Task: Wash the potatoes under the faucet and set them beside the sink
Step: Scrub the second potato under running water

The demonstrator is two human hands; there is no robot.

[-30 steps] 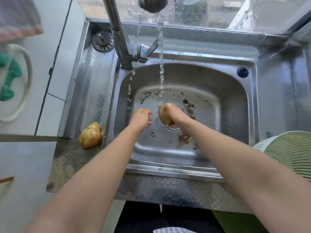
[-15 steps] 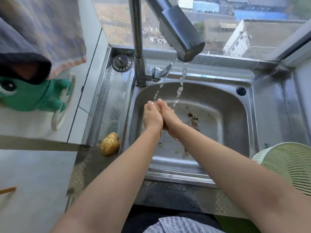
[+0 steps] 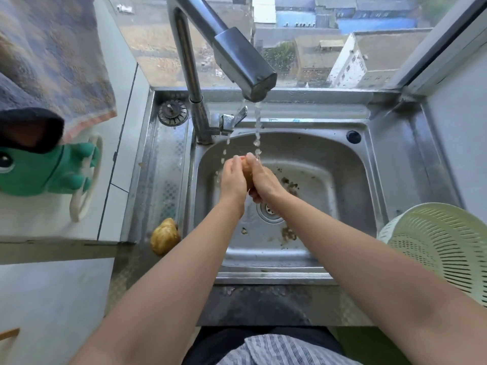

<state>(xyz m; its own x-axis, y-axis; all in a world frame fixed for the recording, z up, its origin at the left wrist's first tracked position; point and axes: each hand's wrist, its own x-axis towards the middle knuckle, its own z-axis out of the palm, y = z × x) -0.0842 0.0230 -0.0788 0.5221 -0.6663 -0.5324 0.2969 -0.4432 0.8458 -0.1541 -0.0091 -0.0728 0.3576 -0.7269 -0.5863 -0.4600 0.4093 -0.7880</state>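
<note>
Rounded steel sink (image 3: 342,206), smooth tan potato (image 3: 247,171) clasped between curled left hand (image 3: 233,177) and right hand (image 3: 264,181) under boxy faucet (image 3: 245,64)

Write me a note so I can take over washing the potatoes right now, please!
Hands: the left hand and the right hand both grip the held potato between them, under the faucet, whose water is running into the sink.
Second potato: lies on the steel counter left of the basin, apparently already washed.
Done: one potato set aside.
Left: finish rinsing the held potato and put it beside the other. Whether the colander at the right holds more cannot be seen.
</note>
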